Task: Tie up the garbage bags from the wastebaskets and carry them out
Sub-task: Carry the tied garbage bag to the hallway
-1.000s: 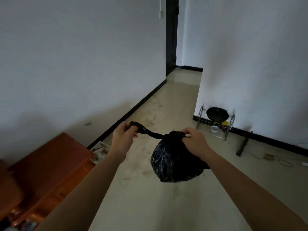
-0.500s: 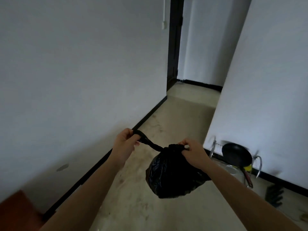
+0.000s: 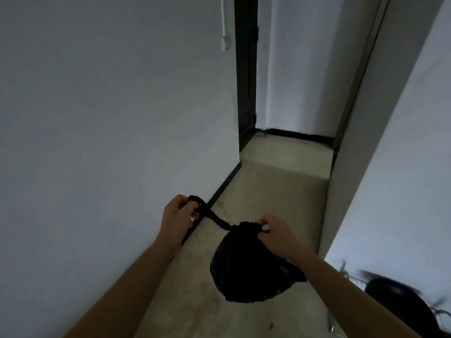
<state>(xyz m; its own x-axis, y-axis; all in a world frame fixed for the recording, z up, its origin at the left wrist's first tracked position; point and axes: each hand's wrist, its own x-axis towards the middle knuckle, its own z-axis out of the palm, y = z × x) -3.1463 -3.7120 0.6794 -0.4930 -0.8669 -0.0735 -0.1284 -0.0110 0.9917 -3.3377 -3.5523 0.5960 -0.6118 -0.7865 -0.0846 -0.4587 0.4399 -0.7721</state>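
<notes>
Above the pale concrete floor (image 3: pixel 275 189), the small black plastic garbage bag (image 3: pixel 246 267) hung between both hands; its twisted tail ran up-left into the closed left hand (image 3: pixel 179 215), while the right hand (image 3: pixel 274 234) pinched the neck.

Corridor floor (image 3: pixel 273 191) beyond the hanging garbage bag (image 3: pixel 246 267) is open up to the dark door frame (image 3: pixel 246 69). White wall (image 3: pixel 109 118) close left of bag. Blurred black pan (image 3: pixel 400 303) on wire rack low right of bag.
</notes>
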